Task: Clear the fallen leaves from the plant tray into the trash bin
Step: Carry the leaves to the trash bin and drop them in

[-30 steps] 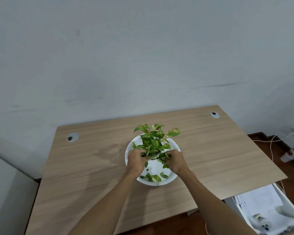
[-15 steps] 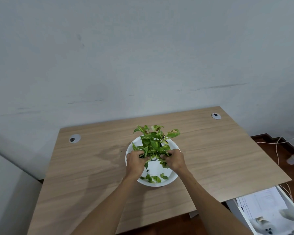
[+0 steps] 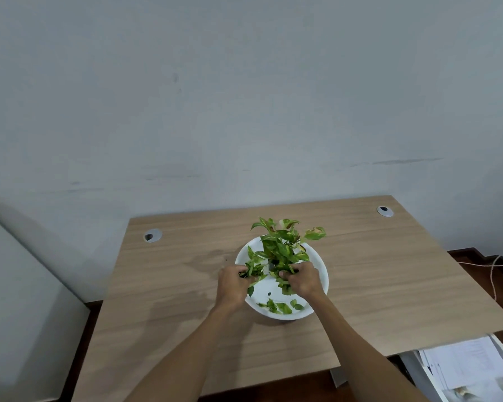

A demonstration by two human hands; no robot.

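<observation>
A round white plant tray sits near the middle of the wooden desk, with a small green leafy plant standing in it. Loose fallen leaves lie on the tray's near side. My left hand is closed on a bunch of leaves at the tray's left edge. My right hand is closed on leaves at the plant's base, right of centre. The plant's pot is hidden behind the leaves and my hands. No trash bin is in view.
The desk stands against a grey wall and has two cable holes. A white box with papers sits on the floor at the lower right. Cables run along the floor at the right. A white surface stands at the left.
Both hands stay at the plant's base, gathering leaves; my left hand now holds a bigger bunch. The camera view has shifted slightly to the left.
</observation>
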